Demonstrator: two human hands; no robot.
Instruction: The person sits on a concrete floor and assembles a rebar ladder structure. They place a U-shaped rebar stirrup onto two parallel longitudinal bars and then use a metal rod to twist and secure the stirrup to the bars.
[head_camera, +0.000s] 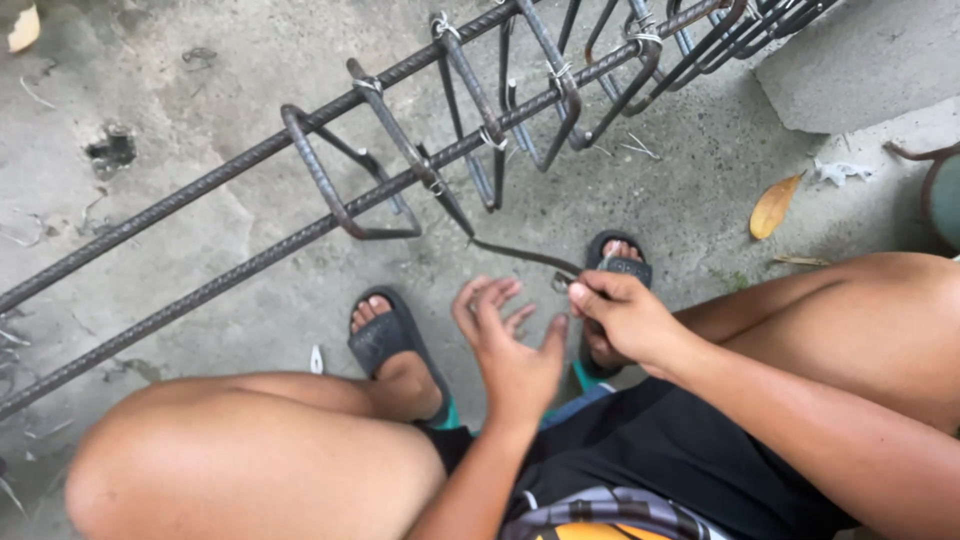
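A rebar cage (420, 170) of long ribbed bars and bent rectangular stirrups, bound with tie wire, lies across the concrete floor in front of me. My right hand (622, 312) is closed on the handle end of a thin hooked tying tool (520, 256), whose tip reaches up to a wire joint on the lower bar (436, 186). My left hand (508, 345) hovers beside it, palm up, fingers spread, holding nothing. I sit with bare knees apart and feet in dark slide sandals (385, 340).
A concrete slab edge (860, 70) lies at the upper right, with dry yellow leaves (775, 207) on the floor below it. A small hole in the concrete (112, 150) is at the left. A rounded green object (945, 200) sits at the right edge.
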